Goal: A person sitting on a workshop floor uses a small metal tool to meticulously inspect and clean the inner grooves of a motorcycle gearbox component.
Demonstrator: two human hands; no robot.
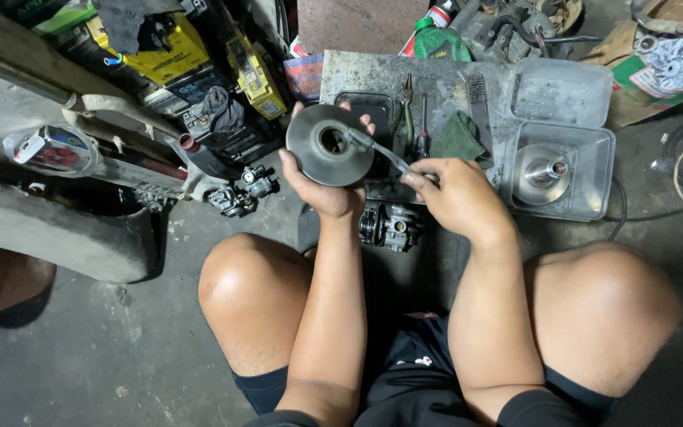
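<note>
bare knees, left hand (327, 190) half hidden behind grey disc (328, 145)

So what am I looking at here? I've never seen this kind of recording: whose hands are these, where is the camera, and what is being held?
The single picture comes from a camera worn on a person's head, looking down past bare knees at a concrete workshop floor. The left hand grips a round grey metal disc with a hole at its centre. The right hand holds a small brush, its bristles at that hole. Beyond the hands lies a metal plate carrying pliers and a green rag. To the right, a clear plastic tub contains another metal part. A small engine part sits on the floor under the hands.
</note>
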